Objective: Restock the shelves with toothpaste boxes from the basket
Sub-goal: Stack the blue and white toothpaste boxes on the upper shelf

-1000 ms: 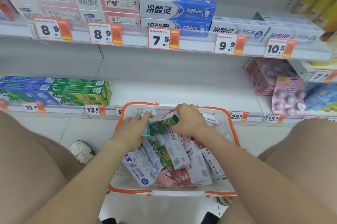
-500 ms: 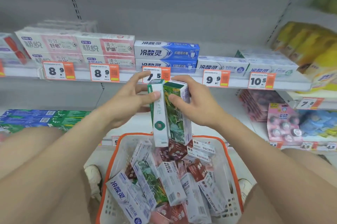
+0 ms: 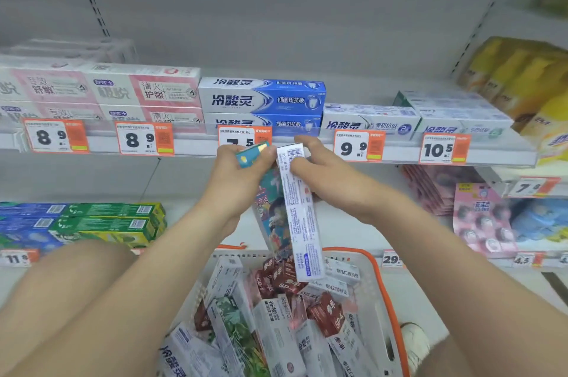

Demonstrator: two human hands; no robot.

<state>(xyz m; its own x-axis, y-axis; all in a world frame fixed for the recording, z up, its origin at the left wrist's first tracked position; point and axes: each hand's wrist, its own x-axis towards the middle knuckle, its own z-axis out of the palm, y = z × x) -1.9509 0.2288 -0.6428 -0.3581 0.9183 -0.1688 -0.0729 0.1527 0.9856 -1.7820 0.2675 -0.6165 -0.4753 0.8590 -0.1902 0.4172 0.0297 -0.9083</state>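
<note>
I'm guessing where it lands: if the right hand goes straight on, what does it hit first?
The right hand would probably meet the 7.5 tag on the shelf edge, past its box; depth unclear.

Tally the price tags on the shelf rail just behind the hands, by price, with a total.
8.9 tags: 2
7.5 tag: 1 (lower part hidden behind the left hand)
9.9 tag: 1
10.5 tag: 1
Total: 5
</note>
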